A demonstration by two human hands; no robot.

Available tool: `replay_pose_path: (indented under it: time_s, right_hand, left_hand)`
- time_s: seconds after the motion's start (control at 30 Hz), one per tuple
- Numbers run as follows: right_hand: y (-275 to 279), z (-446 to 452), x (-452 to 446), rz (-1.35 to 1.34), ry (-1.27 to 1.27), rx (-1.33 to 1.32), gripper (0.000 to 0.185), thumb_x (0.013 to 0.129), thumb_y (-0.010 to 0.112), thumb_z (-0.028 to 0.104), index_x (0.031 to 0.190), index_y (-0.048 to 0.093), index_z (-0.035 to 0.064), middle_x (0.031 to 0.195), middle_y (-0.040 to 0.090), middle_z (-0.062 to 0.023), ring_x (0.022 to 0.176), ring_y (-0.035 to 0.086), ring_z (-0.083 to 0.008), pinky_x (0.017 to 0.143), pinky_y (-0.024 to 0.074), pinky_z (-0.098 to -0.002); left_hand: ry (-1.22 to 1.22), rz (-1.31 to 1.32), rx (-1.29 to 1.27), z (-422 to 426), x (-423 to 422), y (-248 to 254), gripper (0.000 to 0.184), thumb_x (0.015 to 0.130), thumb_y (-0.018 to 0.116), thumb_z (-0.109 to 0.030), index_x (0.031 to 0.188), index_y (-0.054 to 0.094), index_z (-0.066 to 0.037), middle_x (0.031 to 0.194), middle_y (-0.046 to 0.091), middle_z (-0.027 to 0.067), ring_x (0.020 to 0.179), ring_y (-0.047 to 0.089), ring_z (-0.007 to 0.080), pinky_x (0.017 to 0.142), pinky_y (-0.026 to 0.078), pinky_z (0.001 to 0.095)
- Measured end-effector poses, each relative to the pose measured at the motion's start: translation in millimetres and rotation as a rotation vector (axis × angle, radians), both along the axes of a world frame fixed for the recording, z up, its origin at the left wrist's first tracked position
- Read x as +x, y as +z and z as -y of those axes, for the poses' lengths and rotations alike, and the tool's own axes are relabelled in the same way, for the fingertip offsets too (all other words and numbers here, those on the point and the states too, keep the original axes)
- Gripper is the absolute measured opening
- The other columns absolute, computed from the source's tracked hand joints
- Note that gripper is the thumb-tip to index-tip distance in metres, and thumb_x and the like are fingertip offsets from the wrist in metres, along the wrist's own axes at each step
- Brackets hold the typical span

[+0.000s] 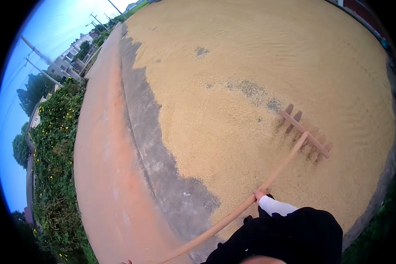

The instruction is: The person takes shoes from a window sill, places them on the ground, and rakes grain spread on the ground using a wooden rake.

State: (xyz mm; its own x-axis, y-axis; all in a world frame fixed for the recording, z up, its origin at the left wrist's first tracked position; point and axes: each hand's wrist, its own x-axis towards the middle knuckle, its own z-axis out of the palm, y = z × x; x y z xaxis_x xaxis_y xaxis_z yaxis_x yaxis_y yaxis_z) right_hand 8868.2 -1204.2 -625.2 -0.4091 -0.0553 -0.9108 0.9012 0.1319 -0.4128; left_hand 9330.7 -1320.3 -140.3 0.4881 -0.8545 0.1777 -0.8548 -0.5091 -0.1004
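Gripping at mid-shaft of a wooden rake (279,166): right hand (260,195), with fingers wrapped around the pole and clamped on it. Extending from a white sleeve (277,206), next to black clothing (290,233) at the lower edge of view. Visible at the bottom edge, near the rear end of the shaft: only a sliver of the left hand (127,262). Cannot tell its grip, open or closed.

Shaft running diagonally from lower left up to the rake head at right of centre. Crossbar (313,141) slanting down to the right, fitted with a row of broad flat teeth (289,109). Resting at or in the layer of golden grain (215,145); cannot tell depth of teeth, owing to blur.

Spread widely over the ground, with faint ripples at right. Thinned to dark patches (251,89) just beyond the upper end of the crossbar. Bordered on the left, along a ragged edge, by a grey concrete strip (149,149); alongside that, a reddish road (102,154). Farther left: hedge (53,145) dotted with yellow flowers. Behind, toward upper left: utility poles (43,56) and pale buildings (77,47) under blue sky (13,101).
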Motion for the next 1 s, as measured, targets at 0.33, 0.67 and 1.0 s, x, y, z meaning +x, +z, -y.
replay_pose_path:
  time_s: [0.33,0.67,1.0]
  right_hand:
    - [-60.2,41.6,-329.9,-0.382,0.052,0.201,0.055,0.062,0.057,-0.002,0.109,0.028,-0.0031,0.09,0.05,-0.0199,0.074,0.055,-0.0276,0.057,0.0485,-0.038]
    - [88.3,11.7,-330.4,-0.511,0.443,0.42,0.048,0.065,0.058,0.007,0.103,0.03,-0.0048,0.081,0.055,-0.0203,0.067,0.058,-0.0281,0.055,0.0493,-0.0348]
    - [2.0,0.2,-38.3,-0.242,0.784,0.575,0.071,0.062,0.064,0.012,0.11,0.015,-0.0047,0.096,0.05,-0.0251,0.075,0.059,-0.0329,0.056,0.0525,-0.0389]
  left_hand:
    - [-0.814,0.065,0.585,1.7,-306.5,-249.0,0.057,0.082,0.029,-0.045,0.06,0.062,-0.005,0.061,0.059,0.015,0.06,0.058,0.0323,0.055,0.046,0.0405]
    - [-1.382,-0.607,1.007,-65.7,-548.7,-311.2,0.03,0.067,0.056,-0.02,0.085,0.048,0.002,0.07,0.056,0.0215,0.062,0.057,0.0314,0.058,0.046,0.0378]
    - [-1.041,-0.447,1.06,-115.1,-106.5,-255.4,0.029,0.078,0.044,-0.03,0.083,0.048,-0.002,0.072,0.054,0.0254,0.076,0.051,0.0412,0.062,0.04,0.0463]
